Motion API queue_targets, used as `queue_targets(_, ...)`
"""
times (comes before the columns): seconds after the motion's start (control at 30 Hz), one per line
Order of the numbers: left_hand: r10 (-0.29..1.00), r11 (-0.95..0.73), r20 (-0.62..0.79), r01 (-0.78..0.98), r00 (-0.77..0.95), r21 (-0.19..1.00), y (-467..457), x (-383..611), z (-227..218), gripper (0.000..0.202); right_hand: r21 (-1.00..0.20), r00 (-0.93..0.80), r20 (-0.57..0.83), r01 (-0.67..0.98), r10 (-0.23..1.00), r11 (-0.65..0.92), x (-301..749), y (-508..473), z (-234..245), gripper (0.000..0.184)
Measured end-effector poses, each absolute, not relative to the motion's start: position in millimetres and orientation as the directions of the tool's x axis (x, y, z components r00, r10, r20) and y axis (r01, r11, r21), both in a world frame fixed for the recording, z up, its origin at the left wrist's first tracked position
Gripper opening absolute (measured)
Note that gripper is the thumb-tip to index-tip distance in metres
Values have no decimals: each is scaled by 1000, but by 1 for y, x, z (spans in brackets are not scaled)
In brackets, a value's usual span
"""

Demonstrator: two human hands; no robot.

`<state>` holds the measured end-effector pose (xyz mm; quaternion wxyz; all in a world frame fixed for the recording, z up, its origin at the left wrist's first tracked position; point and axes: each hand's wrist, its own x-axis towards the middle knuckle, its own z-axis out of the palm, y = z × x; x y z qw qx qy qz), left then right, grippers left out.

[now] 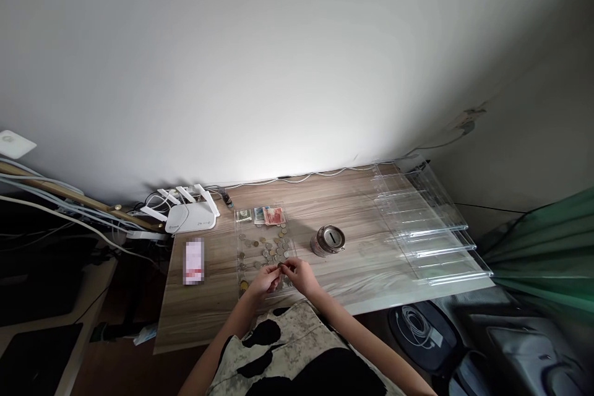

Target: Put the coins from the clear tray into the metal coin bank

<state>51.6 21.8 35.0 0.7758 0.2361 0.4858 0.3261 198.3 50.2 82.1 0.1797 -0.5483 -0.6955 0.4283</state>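
Note:
My left hand and my right hand meet over the near side of a clear plastic tray. Their fingertips pinch a small dark coin between them, though the fingers partly cover it. Many silver and brassy coins lie scattered in the tray, some of them hidden beneath my hands. Along its far edge rest a greenish banknote and a red banknote, with bluish notes partly under the red one. Right of my hands stands a round, brownish coin bank, upright, with a slot in its lid.
A white router with several antennas sits at the table's back left, behind a blurred pinkish packet. Clear plastic racks cover the right end of the wooden table. A white cable runs along the wall.

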Motion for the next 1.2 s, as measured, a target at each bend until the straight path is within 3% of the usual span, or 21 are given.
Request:
queue_targets(0.1,737,675,-600,-294,311,677,21,48,38,36,-743,-227,-118,666,967,66,211,56,85,28)
queue_targets(0.2,729,681,-635,-364,255,636,21,43,40,24,-634,-57,82,767,995,96,240,71,95,35)
queue_targets(0.37,655,732,-728,-412,203,543,23,39,35,40,-494,182,287,869,940,-17,293,95,101,37)
queue_targets(0.57,599,772,-791,-349,122,531,21,43,32,22,-445,223,187,888,957,-120,311,100,91,13)
queue_targets(0.7,594,784,-796,-303,115,541,20,42,32,12,-426,232,206,896,951,-126,308,103,88,13)
queue_targets(0.8,613,761,-779,-366,133,536,20,41,32,14,-406,211,211,907,954,-111,309,107,89,14)
queue_targets(0.97,628,705,-752,-554,198,442,22,40,39,30,-380,168,234,922,958,-69,305,108,97,21)
queue_targets(1.07,641,682,-720,-627,265,376,25,38,47,48,-448,133,289,894,948,11,288,100,105,29)
queue_targets(1.2,630,712,-685,-624,365,322,28,40,52,60,-573,-201,67,794,977,202,244,80,108,28)
